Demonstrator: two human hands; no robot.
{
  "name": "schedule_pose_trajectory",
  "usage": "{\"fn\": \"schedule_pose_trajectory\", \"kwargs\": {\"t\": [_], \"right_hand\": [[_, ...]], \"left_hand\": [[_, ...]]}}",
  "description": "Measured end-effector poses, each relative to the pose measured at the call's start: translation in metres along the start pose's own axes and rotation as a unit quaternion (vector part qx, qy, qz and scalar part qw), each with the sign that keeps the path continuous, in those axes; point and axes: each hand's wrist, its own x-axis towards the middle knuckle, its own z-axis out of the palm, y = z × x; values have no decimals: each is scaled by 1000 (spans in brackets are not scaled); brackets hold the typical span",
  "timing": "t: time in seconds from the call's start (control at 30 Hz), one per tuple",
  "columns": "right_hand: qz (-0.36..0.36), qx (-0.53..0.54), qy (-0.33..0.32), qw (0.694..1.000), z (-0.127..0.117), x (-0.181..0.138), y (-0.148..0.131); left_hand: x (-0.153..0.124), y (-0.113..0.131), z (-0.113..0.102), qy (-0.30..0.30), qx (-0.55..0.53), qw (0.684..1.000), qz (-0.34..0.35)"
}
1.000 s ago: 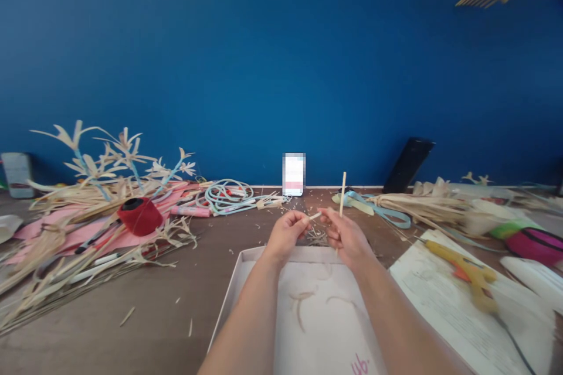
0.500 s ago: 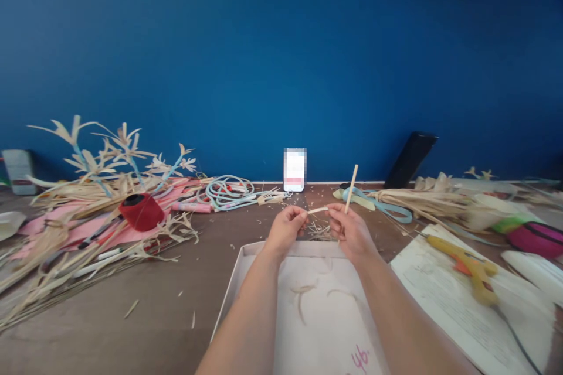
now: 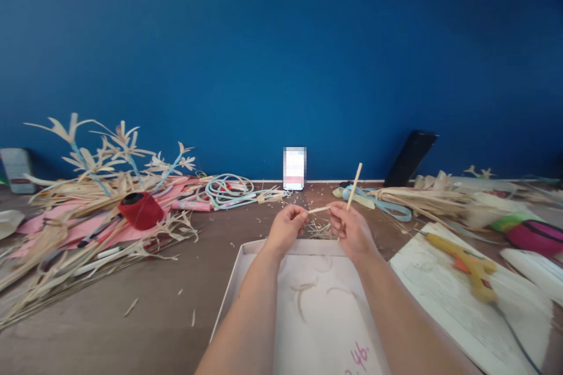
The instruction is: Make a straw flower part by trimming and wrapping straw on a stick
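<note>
Between my two hands a short pale strip of dried leaf or straw [image 3: 317,210] is stretched, just beyond the far wall of a white box lid [image 3: 288,248]. My left hand [image 3: 288,227] pinches the strip's left end between thumb and fingertips. At the strip's right end, my right hand [image 3: 350,227] grips it with the fingertips, and a thin pale stick [image 3: 355,183] also rises from between its fingers, tilted slightly right. A few curled strips [image 3: 301,299] lie inside the lid. Below the hands, small shavings [image 3: 320,228] are heaped on the table.
On the left are straw flowers [image 3: 127,146], a red and black object [image 3: 141,211] and a coiled pale blue cord [image 3: 229,190]. A phone [image 3: 294,169] stands against the blue wall. At right, a yellow glue gun [image 3: 466,263] lies on papers [image 3: 431,281].
The stick in my right hand leans a little further right. The strip between my hands looks straighter than before. Both hands have stayed in nearly the same place.
</note>
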Motion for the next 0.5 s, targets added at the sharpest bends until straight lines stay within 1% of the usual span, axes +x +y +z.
{"fn": "schedule_pose_trajectory", "kwargs": {"t": [0.17, 0.37, 0.5], "right_hand": [[3, -13, 10, 1000, -1, 1, 2], [13, -38, 66, 997, -1, 3, 4], [15, -55, 78, 995, 0, 4, 6]], "left_hand": [[0, 1, 0, -3, 5, 1000, 0], [-3, 6, 1, -5, 43, 999, -7], [-4, 8, 1, 0, 76, 997, -13]]}}
